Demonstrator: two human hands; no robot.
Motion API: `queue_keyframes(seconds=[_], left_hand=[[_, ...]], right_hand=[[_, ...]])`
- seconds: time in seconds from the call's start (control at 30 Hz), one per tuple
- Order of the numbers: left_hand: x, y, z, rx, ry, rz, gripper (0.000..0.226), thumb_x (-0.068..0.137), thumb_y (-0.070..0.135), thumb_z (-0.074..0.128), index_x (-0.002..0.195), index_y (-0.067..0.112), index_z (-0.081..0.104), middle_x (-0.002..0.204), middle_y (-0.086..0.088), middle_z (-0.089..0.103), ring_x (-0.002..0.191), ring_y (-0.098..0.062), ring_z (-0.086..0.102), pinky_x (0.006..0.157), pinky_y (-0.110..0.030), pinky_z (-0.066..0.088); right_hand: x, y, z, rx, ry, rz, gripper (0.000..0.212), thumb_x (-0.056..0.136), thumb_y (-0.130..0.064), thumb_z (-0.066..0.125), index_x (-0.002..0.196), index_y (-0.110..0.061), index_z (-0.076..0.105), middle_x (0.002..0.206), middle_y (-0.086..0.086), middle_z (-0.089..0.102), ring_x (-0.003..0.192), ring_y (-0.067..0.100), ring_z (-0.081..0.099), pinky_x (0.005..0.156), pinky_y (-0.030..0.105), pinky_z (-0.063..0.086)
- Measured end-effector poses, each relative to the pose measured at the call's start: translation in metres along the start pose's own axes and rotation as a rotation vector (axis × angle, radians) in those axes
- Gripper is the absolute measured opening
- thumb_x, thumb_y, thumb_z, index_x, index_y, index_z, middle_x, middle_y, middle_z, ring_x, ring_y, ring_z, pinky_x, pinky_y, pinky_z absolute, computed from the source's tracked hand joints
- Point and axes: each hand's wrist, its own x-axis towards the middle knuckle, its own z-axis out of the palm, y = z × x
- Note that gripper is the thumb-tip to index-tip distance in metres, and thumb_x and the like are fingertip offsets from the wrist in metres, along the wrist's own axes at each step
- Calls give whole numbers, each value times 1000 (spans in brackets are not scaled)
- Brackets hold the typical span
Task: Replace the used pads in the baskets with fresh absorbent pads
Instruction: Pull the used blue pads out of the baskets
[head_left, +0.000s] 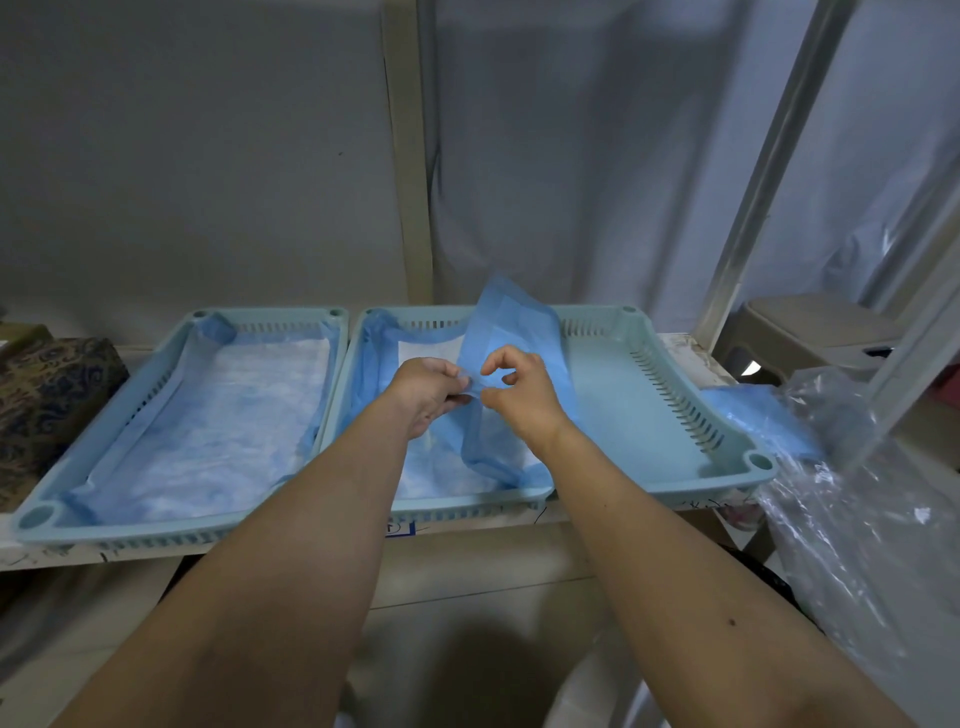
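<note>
Absorbent pad (511, 332), blue and still partly folded, stands up between our two hands over the middle of three pale teal baskets set side by side on a white shelf (680, 345). Our left hand (426, 392) pinches the pad's near edge between thumb and fingers, and our right hand (519, 395) pinches the same edge just beside it, index finger and thumb curled together, so that the sheet rises behind the fingers and its lower part trails down into the middle basket (374, 338). We see another pad lying in that basket beneath, white in the centre with blue borders. The left basket (156, 374) is lined with a spread pad (218, 415) whose blue edges climb the walls. The right basket (649, 395) shows its bare floor. Just beyond its right rim lie folded blue pads (753, 415) inside a clear plastic bag (857, 493). A patterned fabric (47, 395) sits at the far left.
</note>
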Motion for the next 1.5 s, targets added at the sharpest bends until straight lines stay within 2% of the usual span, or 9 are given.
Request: queue_keyframes(seconds=[0.2,0.5,0.6,0.73,0.97,1.1,1.27,1.4,1.5], left_hand=[[0,0,-2,3,12,-1,17,91,-9,53,78,2,57,78,-12,62,72,-16,63,66,-18,55],[1,10,-4,262,22,22,8,93,8,60,86,13,61,87,-8,64,71,-12,59,61,-19,48],[-1,12,-2,241,2,18,7,95,8,55,92,9,61,89,-8,64,73,-12,59,66,-20,51],[-3,13,1,151,-38,15,7,91,3,58,87,6,62,84,-8,63,74,-12,59,74,-21,53],[-3,13,-1,98,-81,55,4,84,-4,63,84,-1,65,83,-13,62,78,-16,59,70,-17,55],[0,8,1,156,-12,105,16,88,-7,58,77,4,62,81,-10,62,79,-16,61,73,-18,55],[9,5,6,216,115,172,22,91,-2,56,74,10,59,76,-6,58,63,-11,54,66,-17,50],[15,13,10,192,194,223,25,95,3,52,73,15,54,69,-1,54,59,-9,51,51,-12,45],[22,25,16,116,251,261,29,97,2,47,71,15,50,67,-2,53,54,-6,55,46,-9,44]], right_hand=[[2,13,5,-387,23,-73,10,80,-35,73,84,-28,67,109,-7,47,110,10,44,88,29,44],[9,7,6,-460,111,-44,15,92,-34,59,91,-22,67,107,-2,58,105,18,50,82,33,45],[11,6,6,-450,122,-27,16,92,-35,58,89,-22,66,105,-3,62,102,18,55,84,38,49],[11,4,7,-422,131,24,18,91,-32,57,85,-19,68,92,-4,68,90,17,60,75,33,50],[12,2,5,-373,132,64,16,88,-29,60,76,-19,66,85,-6,68,82,15,60,69,28,46],[12,3,4,-349,122,54,16,89,-29,60,78,-20,66,85,-9,67,83,13,60,69,27,46],[11,6,0,-394,67,9,11,85,-34,64,84,-24,67,98,-9,63,98,14,58,82,32,49],[3,12,-14,-737,-22,-13,30,82,-56,60,90,-29,70,111,-7,54,110,18,45,86,34,40],[-3,20,-28,-893,47,27,51,91,-62,39,94,-23,71,108,1,56,107,25,48,86,39,40]])
